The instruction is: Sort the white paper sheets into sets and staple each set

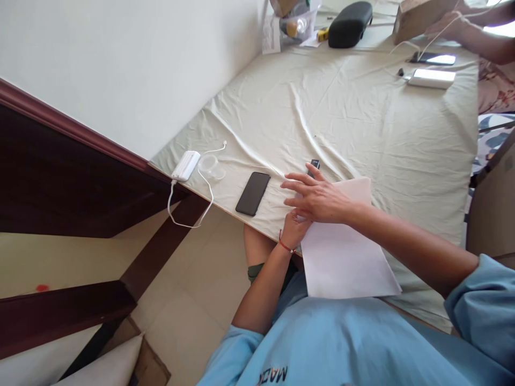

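Observation:
A white sheet of paper (346, 252) lies on the cloth-covered table (362, 123) and hangs over its near edge. My right hand (317, 198) lies flat on the paper's left corner, fingers stretched out toward a black phone (253, 193). My left hand (295, 228), a red band at the wrist, is at the table edge under the right hand and grips the paper's left edge; its fingers are mostly hidden. A small dark object (314, 166) lies just past my right fingertips.
A white power bank (185, 165) with a dangling cable and a clear plastic lid (212, 167) sit at the table's left corner. At the far end are a black case (350, 24), a cardboard box (422, 19), a phone, another power bank (431, 78) and another person's arm (483, 40).

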A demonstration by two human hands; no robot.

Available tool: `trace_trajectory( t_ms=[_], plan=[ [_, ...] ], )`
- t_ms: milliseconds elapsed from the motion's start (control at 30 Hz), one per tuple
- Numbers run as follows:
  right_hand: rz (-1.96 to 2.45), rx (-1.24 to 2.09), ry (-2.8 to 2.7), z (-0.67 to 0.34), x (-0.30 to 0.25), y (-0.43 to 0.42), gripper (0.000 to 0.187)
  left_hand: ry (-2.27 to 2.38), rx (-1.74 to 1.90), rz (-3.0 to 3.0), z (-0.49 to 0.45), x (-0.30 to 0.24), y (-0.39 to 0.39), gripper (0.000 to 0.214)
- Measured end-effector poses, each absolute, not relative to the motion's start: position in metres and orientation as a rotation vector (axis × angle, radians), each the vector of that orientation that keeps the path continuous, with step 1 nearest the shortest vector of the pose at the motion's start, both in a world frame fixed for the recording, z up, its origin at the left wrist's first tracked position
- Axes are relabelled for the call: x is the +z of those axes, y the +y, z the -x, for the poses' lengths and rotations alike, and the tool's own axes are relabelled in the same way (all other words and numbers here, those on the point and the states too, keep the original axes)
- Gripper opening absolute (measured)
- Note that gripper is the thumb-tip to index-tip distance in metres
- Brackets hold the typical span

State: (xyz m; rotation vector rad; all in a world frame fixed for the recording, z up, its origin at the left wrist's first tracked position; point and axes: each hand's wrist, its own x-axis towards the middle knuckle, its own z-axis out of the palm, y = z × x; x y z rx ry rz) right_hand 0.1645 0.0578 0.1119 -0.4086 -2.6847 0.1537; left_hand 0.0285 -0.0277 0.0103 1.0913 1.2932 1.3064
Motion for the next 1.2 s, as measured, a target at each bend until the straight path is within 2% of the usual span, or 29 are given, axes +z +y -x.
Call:
trace_trajectory(
  t_ms=[133, 267, 367, 467, 533, 667, 767, 833, 900, 1000, 1100, 1200],
  plan=[
    [0.458, 0.157, -2.686, -0.169, 0.117, 0.062, 0.018, 1.258, 1.206, -0.989, -0.029, 0.009, -0.03, 0.038],
    [0.502, 0.234, -2.74, -0.174, 0.12, 0.063, 0.03, 1.194, 1.207, -0.911, -0.029, 0.009, -0.034, 0.043],
    [0.73, 0.259, -2.654, -0.183, 0.115, 0.065, 0.039, 1.143, 1.206, -0.823, -0.03, 0.01, -0.036, 0.05],
    [0.945, 0.233, -2.509, -0.198, 0.1, 0.068, 0.034, 1.151, 1.205, -0.81, -0.032, 0.013, -0.035, 0.058],
    [1.005, 0.275, -2.446, -0.21, 0.085, 0.071, 0.034, 1.189, 1.196, -0.907, -0.034, 0.017, -0.036, 0.057],
    [1.098, 0.357, -2.295, -0.226, 0.056, 0.079, 0.03, 1.468, 1.222, -1.261, -0.023, 0.029, -0.039, 0.041],
    [1.155, 0.38, -2.244, -0.231, 0.039, 0.085, 0.029, 2.028, 1.285, -1.402, 0.008, 0.042, -0.035, 0.03],
    [1.163, 0.378, -2.209, -0.231, 0.029, 0.089, 0.029, 2.4, 1.151, -1.457, 0.035, 0.049, -0.026, 0.033],
    [1.148, 0.366, -2.169, -0.229, 0.019, 0.091, 0.029, 2.65, 0.87, -1.501, 0.06, 0.051, -0.011, 0.051],
    [1.117, 0.363, -2.127, -0.228, 0.01, 0.091, 0.031, 2.727, 0.411, -1.501, 0.082, 0.047, 0.011, 0.075],
    [1.123, 0.412, -2.129, -0.228, 0.006, 0.09, 0.033, 2.704, 0.163, -1.554, 0.086, 0.043, 0.025, 0.069],
    [1.135, 0.49, -2.138, -0.229, 0.006, 0.091, 0.033, 2.697, 0.066, -1.624, 0.085, 0.044, 0.031, 0.065]
  ],
)
